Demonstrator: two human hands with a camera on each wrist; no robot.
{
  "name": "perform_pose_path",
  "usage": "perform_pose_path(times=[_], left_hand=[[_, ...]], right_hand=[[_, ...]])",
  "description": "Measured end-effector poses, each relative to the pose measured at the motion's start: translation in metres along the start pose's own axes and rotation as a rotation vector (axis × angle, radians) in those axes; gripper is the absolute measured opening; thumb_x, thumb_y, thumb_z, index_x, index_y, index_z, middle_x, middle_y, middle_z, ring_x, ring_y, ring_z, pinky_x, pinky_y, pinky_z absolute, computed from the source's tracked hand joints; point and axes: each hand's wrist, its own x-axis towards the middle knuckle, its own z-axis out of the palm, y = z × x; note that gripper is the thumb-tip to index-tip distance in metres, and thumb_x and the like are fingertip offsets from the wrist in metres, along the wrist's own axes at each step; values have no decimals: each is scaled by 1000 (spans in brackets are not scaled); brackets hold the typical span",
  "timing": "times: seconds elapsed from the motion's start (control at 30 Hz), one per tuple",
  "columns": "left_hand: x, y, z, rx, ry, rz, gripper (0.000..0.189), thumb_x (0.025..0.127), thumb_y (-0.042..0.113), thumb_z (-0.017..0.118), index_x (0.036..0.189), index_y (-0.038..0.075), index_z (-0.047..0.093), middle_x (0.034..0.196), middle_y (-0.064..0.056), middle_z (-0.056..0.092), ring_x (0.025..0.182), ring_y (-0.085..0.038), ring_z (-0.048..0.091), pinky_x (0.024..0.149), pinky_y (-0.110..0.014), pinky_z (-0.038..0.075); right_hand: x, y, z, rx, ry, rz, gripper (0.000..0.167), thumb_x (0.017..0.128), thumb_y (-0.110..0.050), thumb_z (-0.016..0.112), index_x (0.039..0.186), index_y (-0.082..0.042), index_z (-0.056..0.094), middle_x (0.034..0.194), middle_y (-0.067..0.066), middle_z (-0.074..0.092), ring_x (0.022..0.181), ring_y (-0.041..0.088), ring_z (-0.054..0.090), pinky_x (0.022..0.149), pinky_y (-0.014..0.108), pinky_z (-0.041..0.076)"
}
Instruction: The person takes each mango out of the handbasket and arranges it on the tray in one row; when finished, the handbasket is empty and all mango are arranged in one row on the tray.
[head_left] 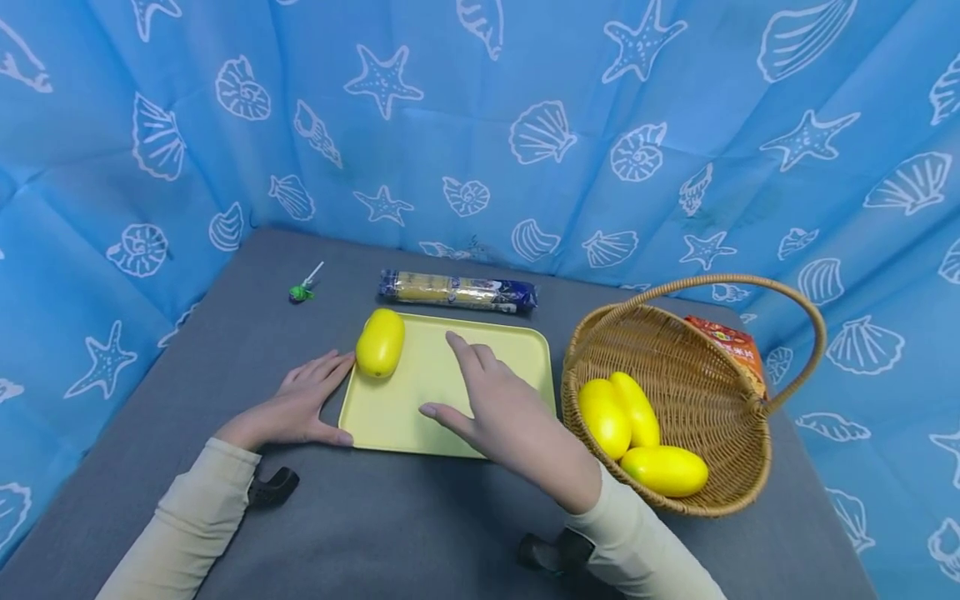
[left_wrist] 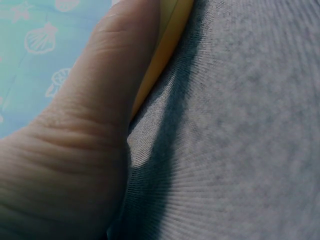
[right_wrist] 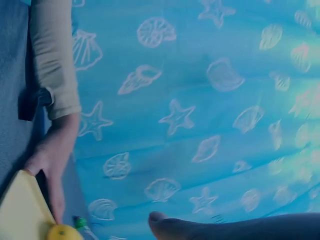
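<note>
A pale yellow rectangular tray lies on the grey table, with one smooth yellow oblong fruit at its far left corner. My left hand rests beside the tray's left edge, thumb and fingertips touching the rim. In the left wrist view its thumb lies along the tray's side. Above the tray's right half hovers my right hand, thumb and fingers apart, holding nothing. To its right, a wicker basket contains three similar yellow fruits.
Behind the tray lies a clear and blue packet of what looks like spaghetti. A green-wrapped lollipop is at the back left. A red-orange packet stands behind the arched-handle basket. A blue seashell-print curtain borders the table.
</note>
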Motion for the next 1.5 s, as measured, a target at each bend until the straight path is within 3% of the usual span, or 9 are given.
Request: perform_pose_path(times=[0.17, 0.33, 0.47, 0.67, 0.9, 1.07, 1.5], left_hand=[[0, -1, 1, -13, 5, 18, 124, 66, 76, 66, 155, 10, 9, 158, -18, 15, 144, -40, 10, 108, -62, 11], [-6, -5, 0, -11, 24, 33, 122, 68, 71, 70, 155, 11, 9, 158, -18, 15, 144, -40, 10, 106, -61, 13], [-4, -2, 1, -18, 29, 44, 121, 69, 71, 69, 155, 13, 8, 158, -16, 15, 144, -39, 10, 106, -61, 13], [-2, 0, 1, -32, 31, 51, 121, 69, 70, 69, 155, 10, 9, 158, -18, 15, 144, -40, 10, 106, -61, 12], [-3, 1, 1, -35, 44, 47, 122, 68, 71, 70, 155, 9, 11, 157, -20, 17, 143, -42, 12, 105, -62, 13], [-3, 3, -1, -37, 48, 44, 122, 67, 70, 70, 154, 8, 12, 157, -20, 18, 143, -42, 12, 105, -62, 13], [-1, 3, -2, -25, 6, 6, 124, 67, 75, 67, 155, 10, 9, 158, -18, 16, 144, -40, 10, 107, -62, 12]], right_hand=[[-32, 12, -27, -80, 39, -23, 80, 88, -58, 58, 150, -16, 31, 136, 8, 51, 110, 22, 60, 80, 37, 55], [-47, 35, -46, -148, 68, -72, 71, 90, -52, 60, 146, -13, 39, 128, 9, 55, 100, 20, 63, 77, 37, 54], [-55, 62, -64, -176, 3, -29, 63, 93, -46, 58, 144, -12, 42, 129, 10, 55, 100, 23, 63, 80, 42, 53], [-57, 104, -85, -120, -137, 30, 55, 95, -34, 59, 142, -9, 43, 135, 14, 48, 106, 27, 61, 88, 47, 51], [-46, 159, -86, -93, -285, 53, 55, 93, -21, 61, 139, 4, 42, 137, 27, 43, 118, 40, 52, 95, 53, 45], [-40, 189, -83, -66, -343, 112, 61, 91, -19, 62, 141, 6, 38, 139, 32, 39, 122, 47, 46, 97, 57, 42], [-31, 226, -71, 3, -499, 155, 69, 88, -24, 68, 145, -1, 37, 147, 29, 35, 129, 50, 38, 101, 60, 36]])
